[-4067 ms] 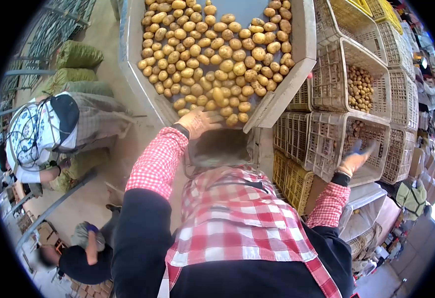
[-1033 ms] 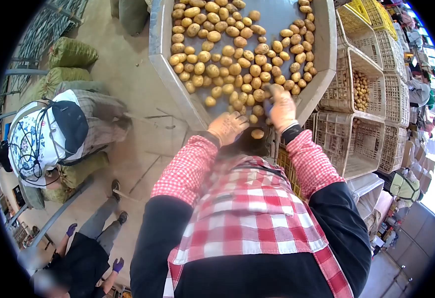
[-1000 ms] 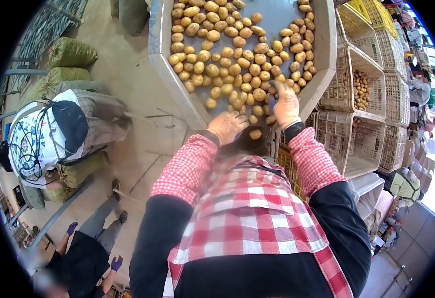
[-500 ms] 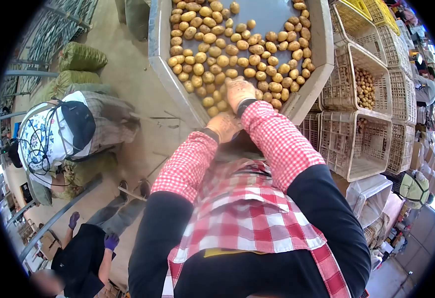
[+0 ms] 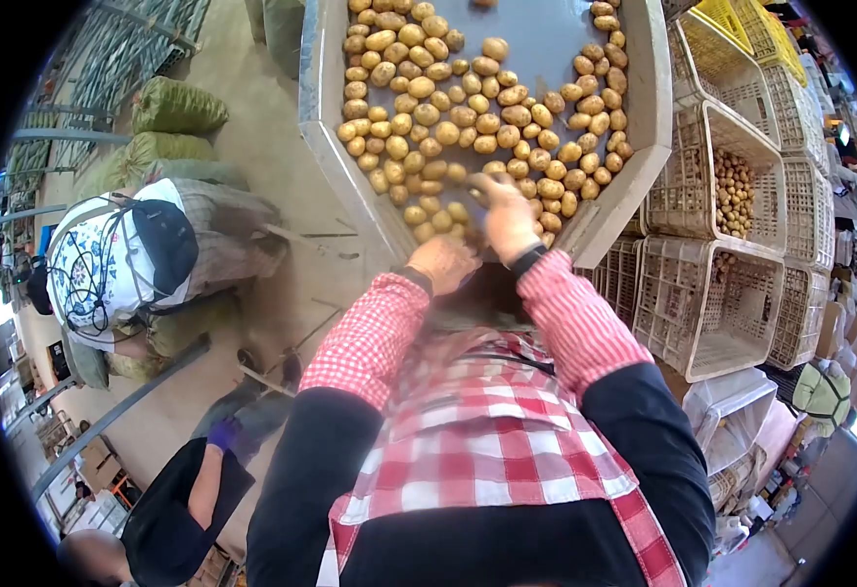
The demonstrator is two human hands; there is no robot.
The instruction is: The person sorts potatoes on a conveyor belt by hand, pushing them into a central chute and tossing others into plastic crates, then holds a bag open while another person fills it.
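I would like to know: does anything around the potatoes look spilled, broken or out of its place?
Nothing clearly stands out. The visible potatoes on the tray lie inside its walls, and I see none on the floor to its left. The crates at right show no obvious damage.

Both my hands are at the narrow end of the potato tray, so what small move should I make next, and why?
Probably sweep your right hand gently back toward the narrow end of the tray: it is blurred among loose potatoes, with many more lying beyond it, and your left hand is at that end, where it could guide them.
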